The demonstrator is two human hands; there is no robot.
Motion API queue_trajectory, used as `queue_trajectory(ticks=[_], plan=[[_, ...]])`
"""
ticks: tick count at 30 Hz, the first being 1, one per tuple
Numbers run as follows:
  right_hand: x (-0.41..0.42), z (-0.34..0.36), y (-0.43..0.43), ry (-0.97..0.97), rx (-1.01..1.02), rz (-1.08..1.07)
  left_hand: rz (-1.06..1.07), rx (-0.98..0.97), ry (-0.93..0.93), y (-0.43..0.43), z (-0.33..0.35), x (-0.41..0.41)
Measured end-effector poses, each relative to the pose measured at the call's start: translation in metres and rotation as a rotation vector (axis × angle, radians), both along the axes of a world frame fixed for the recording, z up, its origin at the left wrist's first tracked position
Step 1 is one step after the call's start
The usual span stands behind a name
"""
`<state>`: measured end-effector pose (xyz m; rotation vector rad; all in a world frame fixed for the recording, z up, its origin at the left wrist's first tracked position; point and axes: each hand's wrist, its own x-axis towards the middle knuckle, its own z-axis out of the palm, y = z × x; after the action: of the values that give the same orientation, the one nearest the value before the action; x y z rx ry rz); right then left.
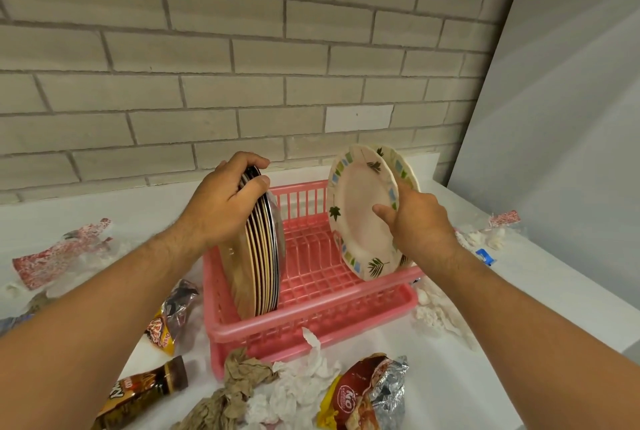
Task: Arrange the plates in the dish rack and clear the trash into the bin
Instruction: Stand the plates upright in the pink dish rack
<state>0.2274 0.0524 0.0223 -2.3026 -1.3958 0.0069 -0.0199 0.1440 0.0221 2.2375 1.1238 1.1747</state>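
A pink plastic dish rack [311,322] stands on the white counter. At its left end several tan and dark-rimmed plates [259,263] stand on edge in a tight stack, and my left hand [225,201] grips their top rims. At the right end two white plates with leaf and square patterns [356,222] stand upright. My right hand [415,218] holds the front one, thumb on its face and fingers behind. Trash lies around the rack: crumpled brown and white paper [263,391] and a red and foil snack bag [367,395] in front. No bin is in view.
Snack wrappers [166,325] and a brown packet [142,395] lie at front left, a red-white wrapper [59,256] farther left. White tissue [440,315] and more wrappers [491,232] lie on the right. A brick wall stands behind, a grey wall on the right.
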Motion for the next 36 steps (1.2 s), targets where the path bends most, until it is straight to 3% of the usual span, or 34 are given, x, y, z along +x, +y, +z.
queue_trajectory(ticks=[4, 12, 14, 18, 22, 30, 36], plan=[[0.006, 0.007, -0.002, -0.056, -0.003, -0.011, -0.008, -0.014, -0.043, -0.002, -0.001, -0.001], [0.0, 0.051, -0.021, -0.446, 0.137, -0.006, 0.012, 0.099, 0.008, 0.0, 0.0, -0.005], [-0.019, 0.045, -0.02, -0.331, 0.207, 0.142, -0.005, 0.093, 0.007, 0.0, 0.001, -0.006], [-0.073, 0.012, -0.012, 0.263, 0.179, 0.48, -0.025, 0.084, 0.03, 0.0, 0.001, -0.007], [-0.109, -0.009, 0.004, 0.476, 0.202, 0.53, -0.047, 0.085, 0.019, 0.001, -0.001, -0.006], [-0.117, -0.007, 0.019, 0.283, 0.22, 0.453, -0.023, 0.135, -0.037, -0.003, -0.006, -0.01], [-0.114, 0.035, 0.036, 0.193, 0.185, 0.474, -0.012, 0.101, -0.104, -0.002, -0.011, -0.011]])
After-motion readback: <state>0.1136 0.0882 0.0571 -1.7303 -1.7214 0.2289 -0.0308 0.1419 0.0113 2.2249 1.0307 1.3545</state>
